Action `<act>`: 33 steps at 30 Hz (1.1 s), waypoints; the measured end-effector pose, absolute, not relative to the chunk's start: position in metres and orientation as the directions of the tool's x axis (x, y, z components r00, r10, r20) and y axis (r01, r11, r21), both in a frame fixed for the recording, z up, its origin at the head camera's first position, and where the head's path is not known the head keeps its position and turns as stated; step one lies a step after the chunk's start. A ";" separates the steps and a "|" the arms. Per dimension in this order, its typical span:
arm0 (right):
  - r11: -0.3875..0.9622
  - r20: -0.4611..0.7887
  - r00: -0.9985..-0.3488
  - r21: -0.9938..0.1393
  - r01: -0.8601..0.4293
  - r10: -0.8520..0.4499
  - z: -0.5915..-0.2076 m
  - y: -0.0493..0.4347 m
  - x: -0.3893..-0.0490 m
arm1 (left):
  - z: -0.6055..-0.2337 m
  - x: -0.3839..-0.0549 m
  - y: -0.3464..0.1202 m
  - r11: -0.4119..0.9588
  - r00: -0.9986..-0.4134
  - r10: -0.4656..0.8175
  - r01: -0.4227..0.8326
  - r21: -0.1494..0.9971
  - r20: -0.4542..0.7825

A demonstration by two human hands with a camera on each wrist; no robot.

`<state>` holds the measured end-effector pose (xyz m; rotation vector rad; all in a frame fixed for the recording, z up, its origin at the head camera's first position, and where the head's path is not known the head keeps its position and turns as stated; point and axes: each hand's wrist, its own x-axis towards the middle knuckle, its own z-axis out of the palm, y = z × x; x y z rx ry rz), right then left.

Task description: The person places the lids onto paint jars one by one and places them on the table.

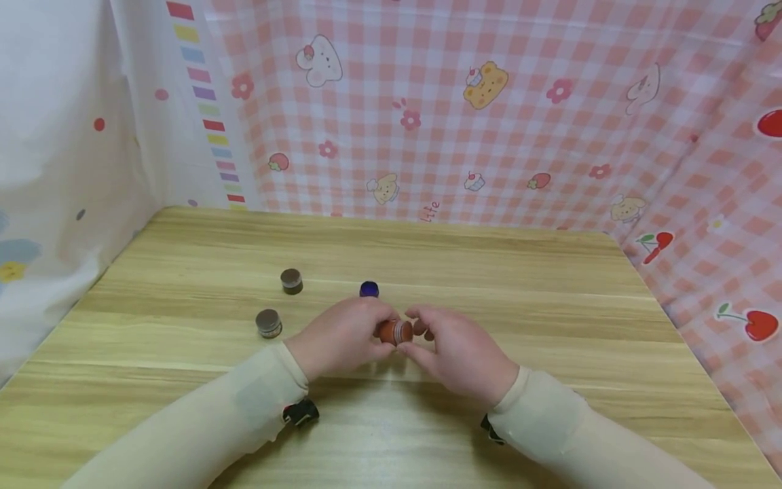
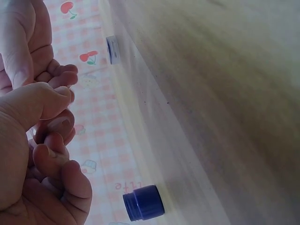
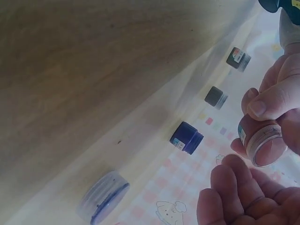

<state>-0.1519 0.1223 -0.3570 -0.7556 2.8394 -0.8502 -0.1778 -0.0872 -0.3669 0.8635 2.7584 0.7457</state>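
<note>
My left hand (image 1: 343, 334) pinches a small orange-brown paint jar (image 3: 253, 125) between thumb and fingers, tilted on its side just above the table. Its clear lid (image 3: 268, 145) faces my right hand (image 1: 467, 353). Those right fingers (image 3: 234, 183) are loosely bent beside the lid end, with thumb and fingertips spread around it. Behind the hands a blue jar (image 1: 369, 289) stands uncapped, its threaded neck (image 2: 134, 206) showing in the left wrist view. A clear lid (image 3: 103, 197) with a blue-stained rim lies on the table, hidden behind my right hand in the head view.
Two dark capped jars, a farther one (image 1: 292, 280) and a nearer one (image 1: 269, 323), stand left of the hands on the wood-grain table (image 1: 489, 272). A pink checked cloth (image 1: 427, 136) hangs along the back and right edges, with white cloth (image 1: 55, 170) at the left.
</note>
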 end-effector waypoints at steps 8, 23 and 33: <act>0.694 0.122 -0.844 -0.515 -0.503 -0.522 -0.356 0.124 -0.152 | -0.366 -0.178 -0.087 0.710 -0.822 0.569 0.485 0.511 -0.010; 0.696 0.134 -0.840 -0.500 -0.516 -0.526 -0.359 0.125 -0.152 | -0.367 -0.178 -0.087 0.704 -0.817 0.576 0.495 0.510 -0.002; 0.706 0.114 -0.846 -0.498 -0.503 -0.521 -0.359 0.125 -0.151 | -0.368 -0.176 -0.087 0.709 -0.818 0.575 0.495 0.502 -0.006</act>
